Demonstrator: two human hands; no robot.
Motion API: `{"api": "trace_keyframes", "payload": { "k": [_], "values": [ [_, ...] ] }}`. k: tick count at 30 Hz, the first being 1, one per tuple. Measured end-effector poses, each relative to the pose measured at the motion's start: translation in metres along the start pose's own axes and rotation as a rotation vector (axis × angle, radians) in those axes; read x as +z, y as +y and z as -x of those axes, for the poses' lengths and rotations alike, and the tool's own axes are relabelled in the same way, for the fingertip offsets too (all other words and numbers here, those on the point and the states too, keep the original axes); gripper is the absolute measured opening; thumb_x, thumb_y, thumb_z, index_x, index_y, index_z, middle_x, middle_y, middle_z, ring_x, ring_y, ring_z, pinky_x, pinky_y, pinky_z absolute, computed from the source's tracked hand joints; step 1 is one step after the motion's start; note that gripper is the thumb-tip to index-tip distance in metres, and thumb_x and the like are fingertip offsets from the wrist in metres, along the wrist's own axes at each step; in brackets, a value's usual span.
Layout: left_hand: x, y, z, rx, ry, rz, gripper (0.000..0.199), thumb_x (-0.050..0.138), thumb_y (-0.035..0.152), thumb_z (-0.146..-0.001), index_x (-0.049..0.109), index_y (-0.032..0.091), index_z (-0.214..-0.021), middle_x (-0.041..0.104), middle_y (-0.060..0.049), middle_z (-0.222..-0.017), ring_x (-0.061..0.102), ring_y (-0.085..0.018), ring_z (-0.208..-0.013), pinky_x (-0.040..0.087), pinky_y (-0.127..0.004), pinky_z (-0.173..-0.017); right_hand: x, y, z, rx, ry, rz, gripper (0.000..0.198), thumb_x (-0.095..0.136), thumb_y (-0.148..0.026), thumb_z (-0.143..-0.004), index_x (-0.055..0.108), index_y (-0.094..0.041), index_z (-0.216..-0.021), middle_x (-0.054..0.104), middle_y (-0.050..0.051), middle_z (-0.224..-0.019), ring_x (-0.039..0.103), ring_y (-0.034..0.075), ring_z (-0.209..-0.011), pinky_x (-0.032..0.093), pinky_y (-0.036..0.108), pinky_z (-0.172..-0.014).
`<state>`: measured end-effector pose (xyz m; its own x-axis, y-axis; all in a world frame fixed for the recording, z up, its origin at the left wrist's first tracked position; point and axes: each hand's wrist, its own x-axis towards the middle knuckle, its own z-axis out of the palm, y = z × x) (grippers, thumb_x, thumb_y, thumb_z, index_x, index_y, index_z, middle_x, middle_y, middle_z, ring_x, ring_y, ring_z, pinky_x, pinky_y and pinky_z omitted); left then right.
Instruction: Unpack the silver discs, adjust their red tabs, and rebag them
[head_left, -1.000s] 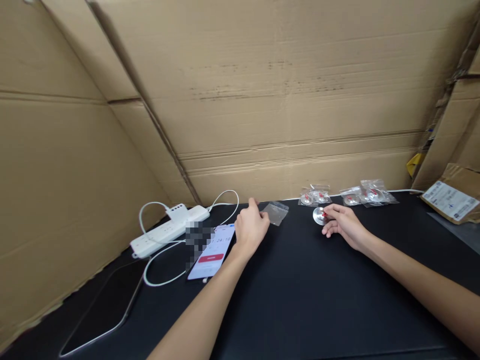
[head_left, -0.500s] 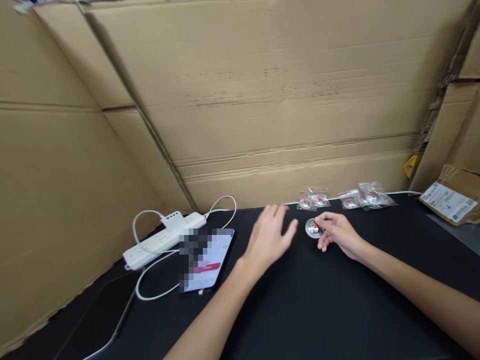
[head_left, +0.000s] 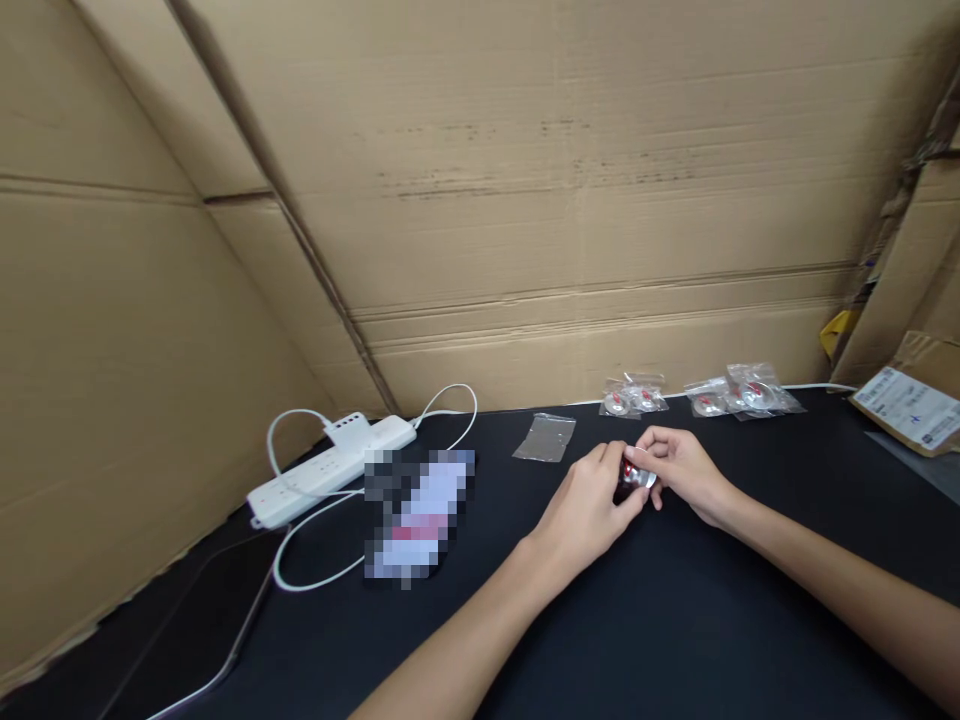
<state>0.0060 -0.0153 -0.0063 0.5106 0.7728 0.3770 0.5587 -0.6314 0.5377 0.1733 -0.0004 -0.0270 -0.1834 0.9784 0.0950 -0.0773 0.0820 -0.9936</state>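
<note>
Between my hands is a small round shiny disc [head_left: 640,475] with a red part on it, perhaps a metal or clear plastic piece. My right hand [head_left: 679,468] pinches its upper right edge with thumb and fingers. On its left side, my left hand [head_left: 595,498] has its fingers and thumb closed around the rim. Part of the disc is hidden behind my fingers. A flat clear plastic bag [head_left: 546,438] lies on the black table [head_left: 675,620], beyond and left of my left hand.
Similar red-marked discs in clear bags [head_left: 632,397] rest by the back cardboard wall [head_left: 525,200], with more bagged discs [head_left: 742,392] to their right. At left are a white power strip [head_left: 330,468], cables and a phone [head_left: 424,510]. A labelled cardboard package [head_left: 911,405] sits far right.
My left hand has moved right and toward me, off the clear bag, and now grips the disc too. The right hand still holds the disc. The view has shifted slightly.
</note>
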Motion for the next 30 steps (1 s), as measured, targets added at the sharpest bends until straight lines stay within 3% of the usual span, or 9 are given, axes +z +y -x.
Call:
{"api": "trace_keyframes", "payload": {
  "k": [5,8,10,13,17,21,26,30],
  "values": [
    [-0.003,0.001,0.000,0.041,0.019,0.004,0.025,0.058,0.026,-0.083,0.058,0.019,-0.107,0.065,-0.010,-0.096,0.062,-0.024,-0.082,0.047,-0.032,-0.069,-0.002,-0.001,0.000,-0.004,-0.020,-0.010,0.037,0.073,-0.050,-0.074,0.058,-0.016,-0.075,0.062,0.000,-0.059,0.061,0.014,-0.046,0.048,0.023,-0.038],
    [-0.007,-0.003,0.000,0.002,0.049,0.042,0.022,0.052,0.025,-0.086,0.058,0.019,-0.107,0.066,-0.009,-0.091,0.062,-0.023,-0.078,0.045,-0.031,-0.068,-0.010,0.001,-0.004,-0.011,0.025,0.069,0.038,0.067,-0.054,-0.078,0.059,-0.017,-0.078,0.064,0.001,-0.061,0.060,0.014,-0.046,0.043,0.022,-0.037],
    [-0.009,-0.008,-0.002,-0.046,0.100,0.070,0.022,0.042,0.022,-0.091,0.058,0.019,-0.105,0.066,-0.007,-0.084,0.062,-0.022,-0.075,0.044,-0.031,-0.068,-0.017,0.003,-0.007,-0.061,0.083,0.222,0.036,0.064,-0.053,-0.081,0.060,-0.018,-0.076,0.064,0.002,-0.061,0.058,0.014,-0.045,0.038,0.022,-0.038],
    [-0.010,-0.017,-0.005,-0.096,0.128,0.078,0.027,0.033,0.016,-0.092,0.059,0.020,-0.099,0.064,-0.005,-0.078,0.061,-0.020,-0.073,0.042,-0.030,-0.067,-0.025,0.004,-0.010,-0.189,0.105,0.518,0.030,0.061,-0.045,-0.084,0.063,-0.018,-0.071,0.066,0.002,-0.062,0.060,0.016,-0.055,0.041,0.025,-0.051],
    [-0.009,-0.025,-0.009,-0.086,0.088,0.034,0.024,0.035,0.015,-0.092,0.059,0.020,-0.089,0.064,-0.003,-0.079,0.060,-0.018,-0.074,0.042,-0.029,-0.069,-0.026,0.000,-0.007,-0.251,0.081,0.845,0.025,0.056,-0.038,-0.088,0.068,-0.021,-0.074,0.064,0.001,-0.061,0.057,0.016,-0.059,0.038,0.027,-0.057],
    [-0.006,-0.026,-0.007,-0.065,0.014,-0.144,0.026,0.032,0.013,-0.093,0.058,0.019,-0.092,0.063,-0.005,-0.084,0.057,-0.020,-0.082,0.043,-0.031,-0.075,-0.025,-0.001,-0.004,-0.318,0.069,1.128,0.021,0.056,-0.034,-0.089,0.069,-0.023,-0.077,0.064,0.003,-0.073,0.057,0.018,-0.071,0.038,0.028,-0.063],
    [-0.002,-0.028,-0.005,-0.070,-0.011,-0.352,0.028,0.033,0.018,-0.096,0.060,0.018,-0.104,0.061,-0.009,-0.100,0.052,-0.024,-0.097,0.042,-0.038,-0.087,-0.026,0.000,-0.004,-0.366,0.057,1.166,0.018,0.053,-0.033,-0.092,0.066,-0.021,-0.085,0.062,0.003,-0.081,0.059,0.017,-0.075,0.042,0.028,-0.070],
    [-0.010,-0.031,-0.006,-0.055,0.057,-0.416,0.030,0.036,0.019,-0.096,0.057,0.018,-0.117,0.057,-0.010,-0.110,0.050,-0.025,-0.104,0.042,-0.040,-0.091,-0.028,-0.011,-0.002,-0.463,0.067,1.145,0.016,0.051,-0.029,-0.092,0.064,-0.020,-0.092,0.061,0.004,-0.086,0.058,0.017,-0.077,0.043,0.028,-0.072]
  ]
}}
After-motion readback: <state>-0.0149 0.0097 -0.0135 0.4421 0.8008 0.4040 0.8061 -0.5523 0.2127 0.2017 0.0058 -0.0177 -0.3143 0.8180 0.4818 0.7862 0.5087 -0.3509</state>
